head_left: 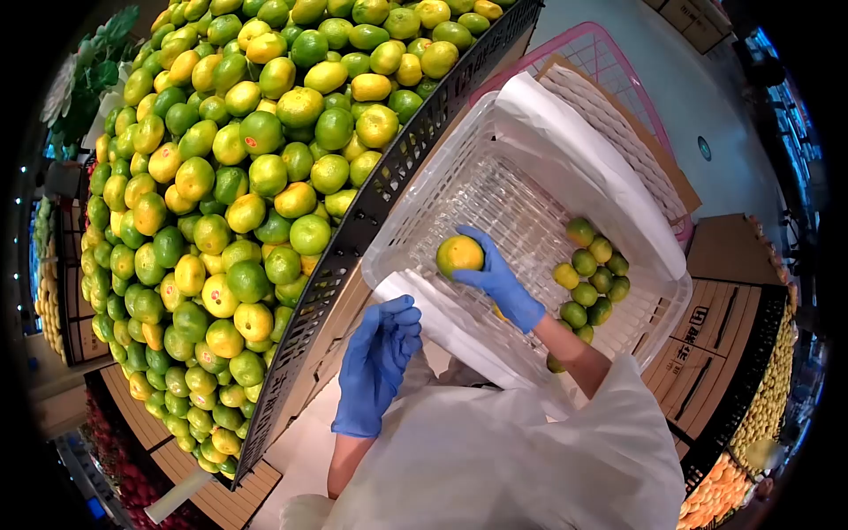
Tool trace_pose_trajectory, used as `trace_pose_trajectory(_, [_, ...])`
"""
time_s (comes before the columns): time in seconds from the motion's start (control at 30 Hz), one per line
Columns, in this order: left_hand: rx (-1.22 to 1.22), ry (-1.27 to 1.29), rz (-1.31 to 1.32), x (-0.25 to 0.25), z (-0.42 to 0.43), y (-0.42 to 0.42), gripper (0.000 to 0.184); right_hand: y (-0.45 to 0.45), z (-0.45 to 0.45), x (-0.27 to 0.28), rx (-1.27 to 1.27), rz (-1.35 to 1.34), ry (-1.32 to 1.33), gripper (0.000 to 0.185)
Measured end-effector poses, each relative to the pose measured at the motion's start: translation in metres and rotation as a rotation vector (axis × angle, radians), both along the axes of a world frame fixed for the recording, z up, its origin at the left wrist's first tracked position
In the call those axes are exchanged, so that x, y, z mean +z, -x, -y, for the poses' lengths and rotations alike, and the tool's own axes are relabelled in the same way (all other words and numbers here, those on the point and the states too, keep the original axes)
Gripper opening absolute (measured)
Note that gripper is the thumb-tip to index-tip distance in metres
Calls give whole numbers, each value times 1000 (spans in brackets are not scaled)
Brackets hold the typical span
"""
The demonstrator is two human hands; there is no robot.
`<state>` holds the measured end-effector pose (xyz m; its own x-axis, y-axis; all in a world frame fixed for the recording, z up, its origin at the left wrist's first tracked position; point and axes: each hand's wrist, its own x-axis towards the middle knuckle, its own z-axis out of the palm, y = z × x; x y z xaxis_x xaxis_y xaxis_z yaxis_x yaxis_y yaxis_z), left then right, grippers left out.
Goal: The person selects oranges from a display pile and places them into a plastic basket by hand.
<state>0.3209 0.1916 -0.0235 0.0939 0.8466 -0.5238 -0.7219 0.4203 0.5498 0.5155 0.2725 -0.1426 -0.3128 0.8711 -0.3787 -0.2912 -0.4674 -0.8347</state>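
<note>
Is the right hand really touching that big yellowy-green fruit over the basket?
Touching. The head view shows it plainly: the blue-gloved right hand grips the yellow-green fruit, with the glove against its peel and no gap between.

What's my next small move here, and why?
Probably bring your left hand across to steady the held fruit: your right hand alone grips it above the crate, while the left looks empty and is close by.

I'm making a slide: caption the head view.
Beside heaped green and yellow citrus, a blue-gloved right hand holds one fruit over a plastic basket.
</note>
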Motion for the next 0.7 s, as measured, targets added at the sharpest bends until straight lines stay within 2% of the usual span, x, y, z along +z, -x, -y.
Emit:
trace_pose_trajectory(0.03, [-12, 25, -7, -2, -6, -7, 46, -7, 11, 11, -3, 7, -2, 82])
trace_pose_trajectory(0.1, [-115, 26, -20, -7, -17, -26, 49, -20, 33, 29, -111, -33, -407, 83])
trace_pose_trajectory(0.13, [-158, 41, 63, -7, -23, -40, 50, -25, 42, 41, -121, -22, -405, 83])
trace_pose_trajectory(0.2, [-273, 69, 231, -16, -31, -61, 55, -30, 57, 63, -74, 156, -587, 80])
trace_pose_trajectory(0.3, [-363, 111, 166, -17, -28, -79, 54, -47, 60, 76, 25, 360, -689, 75])
trace_pose_trajectory(0.4, [-388, 94, 172, -26, -29, -82, 53, -79, 68, 53, -360, 477, -448, 58])
trace_pose_trajectory(0.47, [-358, 117, 150, -27, -27, -78, 54, -114, 65, 12, -375, 872, -391, 48])
trace_pose_trajectory(0.5, [-360, 117, 151, -28, -28, -77, 54, -126, 65, -6, -377, 873, -391, 48])
trace_pose_trajectory(0.57, [-308, 140, 266, -31, -30, -73, 56, -139, 66, -39, -1, 1669, -581, 38])
trace_pose_trajectory(0.6, [-297, 149, 251, -29, -31, -72, 56, -143, 62, -51, 1, 1662, -590, 38])
trace_pose_trajectory(0.67, [-282, 139, 247, -24, -30, -69, 56, -146, 54, -71, 461, 2128, -757, 38])
trace_pose_trajectory(0.7, [-277, 132, 250, -21, -30, -67, 56, -148, 50, -80, 463, 2119, -773, 38])
